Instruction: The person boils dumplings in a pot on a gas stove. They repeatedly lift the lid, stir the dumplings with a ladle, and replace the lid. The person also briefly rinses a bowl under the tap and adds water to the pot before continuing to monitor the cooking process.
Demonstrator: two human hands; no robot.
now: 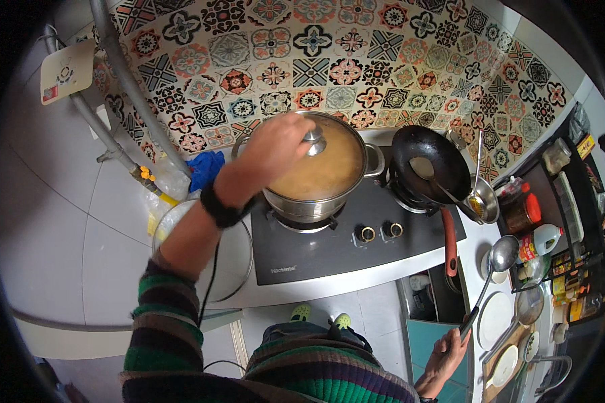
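My left hand (pixel 277 146), with a black band on the wrist, has its fingers around the metal knob (pixel 314 142) of a glass pot lid (pixel 327 171). The lid lies over a large stainless steel pot (pixel 302 209) on the left burner, and tan contents show through the glass. Part of the lid is hidden behind the hand. At the lower right, my right hand (pixel 446 352) grips the dark handle of a metal ladle (pixel 504 253). The ladle's bowl points away from me, over the counter on the right.
On the right burner, a black wok (pixel 428 156) holds a spatula (pixel 422 169); its red handle (pixel 450 244) overhangs the front edge. Nearby are a small steel bowl (pixel 488 201), white plate (pixel 494 320) and bottle rack (pixel 559 216). A large glass lid (pixel 232 267) lies left under my forearm.
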